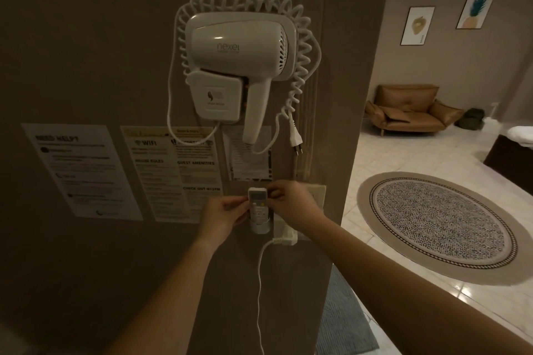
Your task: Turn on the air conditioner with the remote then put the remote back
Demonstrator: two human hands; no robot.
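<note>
remote upright, lower end in wall holder | left hand and right hand pinch its sides | long axis vertical, right grip higher

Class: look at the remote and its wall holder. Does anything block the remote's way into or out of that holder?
Nothing visible does. The remote already sits upright in the wall holder, with the left hand and right hand gripping its sides; the space above it is clear.
</note>
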